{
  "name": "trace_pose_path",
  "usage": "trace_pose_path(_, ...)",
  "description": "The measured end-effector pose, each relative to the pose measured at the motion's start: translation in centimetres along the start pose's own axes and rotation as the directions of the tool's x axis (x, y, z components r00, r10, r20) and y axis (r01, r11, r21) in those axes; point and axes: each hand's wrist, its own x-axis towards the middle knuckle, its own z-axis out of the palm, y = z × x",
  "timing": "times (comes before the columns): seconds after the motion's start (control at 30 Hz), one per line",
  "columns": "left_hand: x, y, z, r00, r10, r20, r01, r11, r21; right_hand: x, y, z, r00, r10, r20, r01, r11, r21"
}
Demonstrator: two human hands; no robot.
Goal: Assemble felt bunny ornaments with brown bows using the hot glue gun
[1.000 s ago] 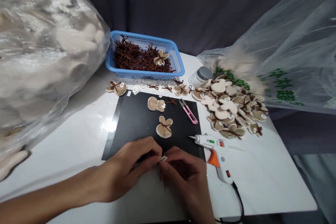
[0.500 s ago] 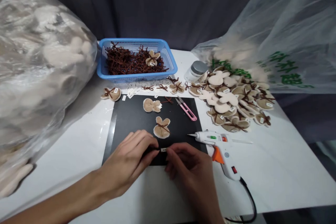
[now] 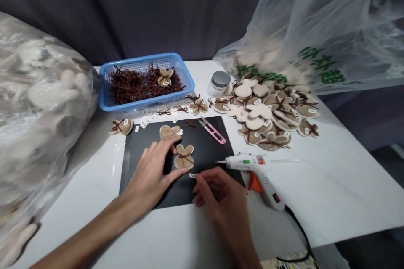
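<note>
My right hand (image 3: 221, 197) pinches a small white label (image 3: 192, 175) between thumb and fingertips, just above the black mat (image 3: 142, 195). My left hand (image 3: 154, 166) is spread, thumb at the lower edge of a tan bunny-shaped plush piece (image 3: 184, 157) with a brown bow. Its forefinger reaches over the near edge of a second bunny piece (image 3: 166, 131), which has no bow on it. A brown bow (image 3: 189, 123) and pink thread snips (image 3: 215, 133) lie at the mat's far side.
A white glue gun (image 3: 249, 163) lies right of the mat, its nozzle over it and its cord running toward the front edge. Behind are a blue basket (image 3: 147, 103) of brown bows, a grey-lidded jar (image 3: 219, 84) and a heap of bunny pieces (image 3: 271, 113). Plastic bags (image 3: 47, 92) flank the table.
My left hand has moved forward and opened, from beside the label to the bunny with the bow. My right hand keeps the label, now closer to that bunny. The camera view has shifted.
</note>
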Motion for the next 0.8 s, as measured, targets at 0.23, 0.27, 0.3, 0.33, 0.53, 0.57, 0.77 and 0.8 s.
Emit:
trace_pose_path(0.23, -0.6, 0.0, 0.7, 0.998, -0.046, -0.038, 0.039, 0.987, -0.154, 0.4, 0.8, -0.7, 0.986, -0.055, -0.156, 0.059, 0.998, 0.021)
trace_pose_path(0.27, -0.8, 0.1, 0.7, 0.998, -0.036, -0.06, 0.024, 0.981, -0.193, 0.4, 0.7, -0.6, 0.987, -0.037, -0.154, 0.047, 0.997, 0.061)
trace_pose_path(0.3, -1.0, 0.1, 0.7, 0.996, -0.031, -0.084, 0.01, 0.973, -0.232, 0.4, 0.6, -0.6, 0.988, -0.021, -0.15, 0.037, 0.994, 0.104)
trace_pose_path(0.33, -1.2, 0.2, 0.7, 0.994, -0.031, -0.104, 0.001, 0.962, -0.272, 0.4, 0.4, -0.6, 0.99, -0.007, -0.141, 0.027, 0.989, 0.144)
trace_pose_path(0.53, -2.1, 0.6, 0.8, 0.989, -0.051, -0.138, -0.018, 0.889, -0.457, 0.3, -0.4, -0.4, 1.0, 0.014, -0.001, -0.013, 0.954, 0.298)
trace_pose_path(0.57, -2.2, 0.5, 0.8, 0.989, -0.043, -0.138, -0.026, 0.885, -0.465, 0.3, -0.5, -0.3, 1.0, 0.017, 0.013, -0.02, 0.951, 0.31)
trace_pose_path(0.77, -2.5, 0.1, 1.1, 0.991, -0.002, -0.133, -0.058, 0.891, -0.45, 0.3, -0.7, -0.1, 1.0, 0.022, 0.007, -0.023, 0.957, 0.288)
trace_pose_path(0.8, -2.5, 0.0, 1.2, 0.99, 0.008, -0.144, -0.072, 0.893, -0.444, 0.2, -0.7, -0.1, 1.0, 0.017, 0.004, -0.017, 0.961, 0.277)
